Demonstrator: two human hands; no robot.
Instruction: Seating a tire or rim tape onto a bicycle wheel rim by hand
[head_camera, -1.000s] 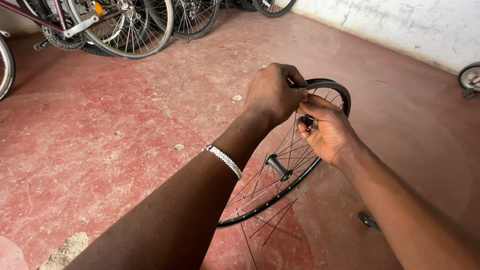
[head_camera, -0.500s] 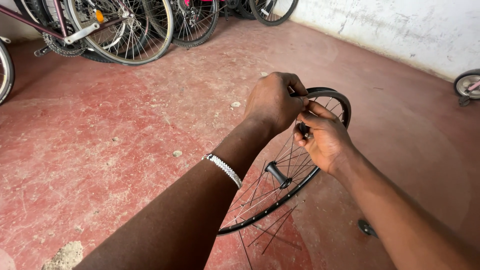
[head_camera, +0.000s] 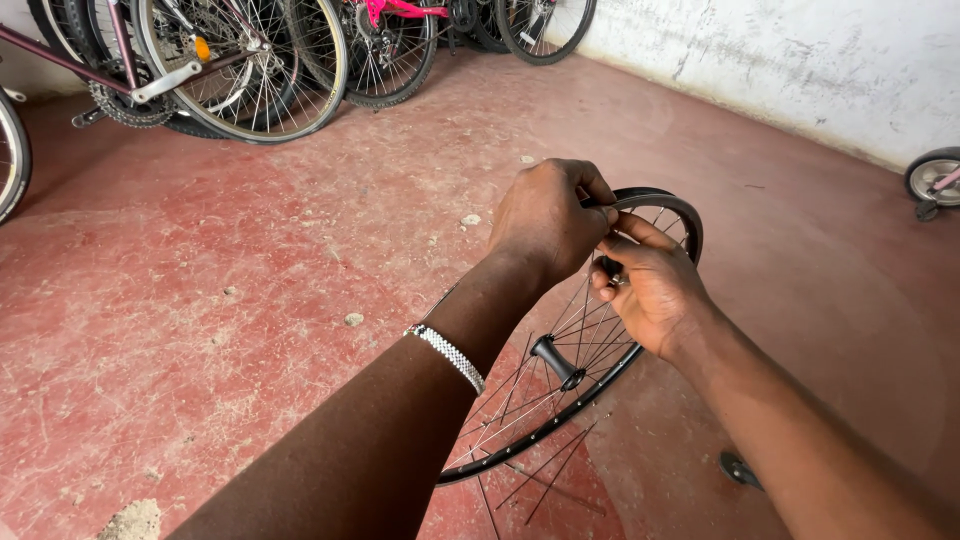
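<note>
A black bicycle wheel rim (head_camera: 672, 208) with thin metal spokes and a dark hub (head_camera: 556, 360) stands tilted on the red floor in front of me. My left hand (head_camera: 545, 220) is closed over the top of the rim, a beaded bracelet (head_camera: 447, 355) on its wrist. My right hand (head_camera: 650, 285) sits just below and to the right, fingers pinched around a small dark tool at a spoke (head_camera: 610, 268). Both hands touch each other near the rim. The part under my fingers is hidden.
Several bicycles (head_camera: 245, 70) are parked along the far left, one with a pink frame (head_camera: 400, 10). A white wall (head_camera: 800, 60) runs along the right, with a small wheel (head_camera: 935, 175) beside it. Small stones (head_camera: 353, 319) and a small dark object (head_camera: 738, 468) lie on the floor.
The view has drifted slightly, so the hands and rim appear a little lower in the frame. The right hand has shifted its fingers a little at the spoke; both grips stay.
</note>
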